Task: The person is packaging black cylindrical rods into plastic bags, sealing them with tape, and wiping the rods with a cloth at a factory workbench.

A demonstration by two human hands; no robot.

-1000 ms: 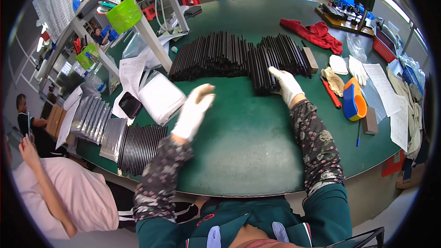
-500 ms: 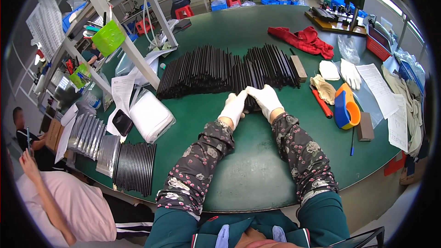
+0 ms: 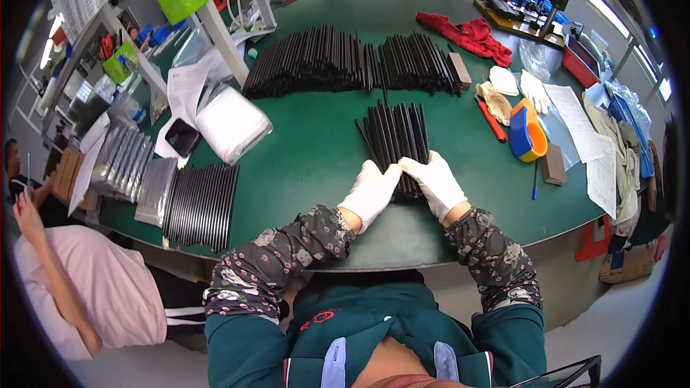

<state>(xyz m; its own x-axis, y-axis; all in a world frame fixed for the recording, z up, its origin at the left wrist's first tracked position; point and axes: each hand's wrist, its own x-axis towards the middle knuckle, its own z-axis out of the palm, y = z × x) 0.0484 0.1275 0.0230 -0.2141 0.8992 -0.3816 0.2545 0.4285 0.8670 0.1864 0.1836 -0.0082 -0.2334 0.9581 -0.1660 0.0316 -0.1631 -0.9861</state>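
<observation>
Between my gloved hands lies a bundle of black rods (image 3: 394, 131) on the green tabletop, their far ends fanned slightly apart. My left hand (image 3: 372, 188), in a white glove, is closed on the bundle's near left side. On the near right side my right hand (image 3: 433, 181), gloved too, grips the same rods, and the two thumbs nearly meet on top. One rod at the left slants away from the others. Farther off are a large pile of black rods (image 3: 309, 61) and a smaller pile (image 3: 417, 63) to its right.
A beige block (image 3: 459, 70) borders the right pile. Right of me are a red cloth (image 3: 471, 37), a blue-and-orange tape dispenser (image 3: 527, 133) and a red-handled tool (image 3: 492, 121). At left sit a phone (image 3: 182, 138), a white packet (image 3: 233, 123) and another rod stack (image 3: 201, 207). A person (image 3: 93, 287) stands there.
Both hands have drawn a bundle of rods toward me, out of the far pile, leaving a gap in it. My view has tilted downward.
</observation>
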